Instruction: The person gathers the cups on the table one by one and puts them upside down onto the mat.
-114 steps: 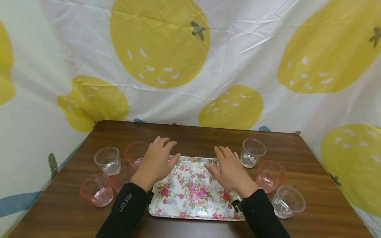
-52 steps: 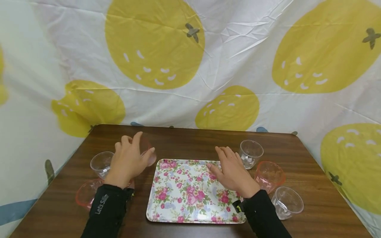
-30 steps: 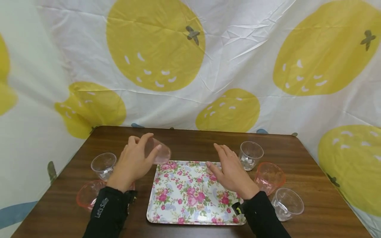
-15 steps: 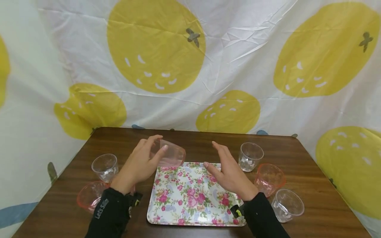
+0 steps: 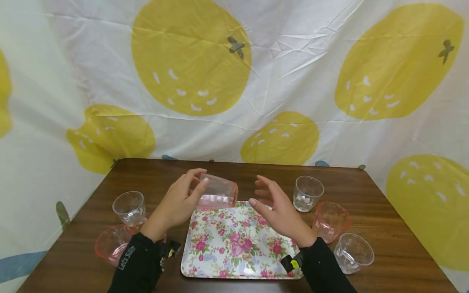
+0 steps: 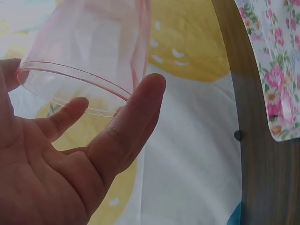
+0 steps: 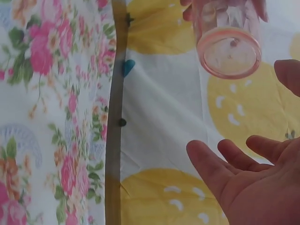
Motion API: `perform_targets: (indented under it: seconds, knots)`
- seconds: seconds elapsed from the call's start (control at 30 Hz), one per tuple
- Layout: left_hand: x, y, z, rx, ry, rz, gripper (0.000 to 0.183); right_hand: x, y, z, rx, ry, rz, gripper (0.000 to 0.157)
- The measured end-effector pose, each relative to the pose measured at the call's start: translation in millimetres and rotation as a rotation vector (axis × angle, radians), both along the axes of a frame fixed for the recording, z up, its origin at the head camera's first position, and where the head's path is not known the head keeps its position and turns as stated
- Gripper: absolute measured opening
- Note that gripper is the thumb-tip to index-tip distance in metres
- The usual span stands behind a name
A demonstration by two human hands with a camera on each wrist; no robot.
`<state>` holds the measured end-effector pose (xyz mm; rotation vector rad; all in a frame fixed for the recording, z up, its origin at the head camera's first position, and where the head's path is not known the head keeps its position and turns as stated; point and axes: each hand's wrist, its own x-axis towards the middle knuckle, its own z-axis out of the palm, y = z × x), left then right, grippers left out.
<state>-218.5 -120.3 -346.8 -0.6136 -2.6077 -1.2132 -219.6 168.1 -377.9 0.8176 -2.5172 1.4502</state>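
My left hand (image 5: 176, 205) pinches a pink transparent cup (image 5: 220, 194) near its rim, thumb on one side and fingers on the other. The cup lies sideways in the air above the back edge of the floral tray (image 5: 234, 252), its base pointing right. In the left wrist view, the cup's rim (image 6: 75, 70) sits between thumb and fingers. My right hand (image 5: 282, 211) hovers over the tray's right side, fingers loosely bent and holding nothing. The right wrist view shows the cup's base (image 7: 229, 54) facing that hand, apart from it.
On the left stand a clear cup (image 5: 129, 208) and a pink cup (image 5: 112, 246); another pink one is mostly hidden by my left wrist. To the right stand a clear cup (image 5: 307, 194), a pink cup (image 5: 331, 221) and another clear cup (image 5: 353, 254).
From over the tray, my left hand went left, took the back-left pink cup, tipped it sideways and carried it right. My right hand stays over the tray, its fingers bending slightly more.
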Motion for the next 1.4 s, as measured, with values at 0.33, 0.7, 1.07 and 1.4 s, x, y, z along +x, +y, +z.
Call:
perform_targets:
  seconds: [0.33, 0.7, 1.07, 1.4]
  knots:
    - [1.3, 6.7, 0.2, 0.069, -0.014, -0.047, 0.043, 3.9, -5.3, 3.6, -0.16, -0.113, 0.079, 0.058]
    - [2.4, 16.2, -0.8, 0.102, 0.0, -0.073, 0.04, 6.0, -13.3, 4.3, -0.329, -0.19, 0.159, 0.052]
    - [5.6, 27.0, -0.4, 0.121, 0.018, -0.093, 0.038, 10.8, -18.5, 8.8, -0.389, -0.209, 0.153, 0.048]
    - [6.6, 29.8, -1.7, 0.127, 0.004, -0.104, 0.039, 11.7, -19.8, 8.6, -0.377, -0.191, 0.129, 0.045]
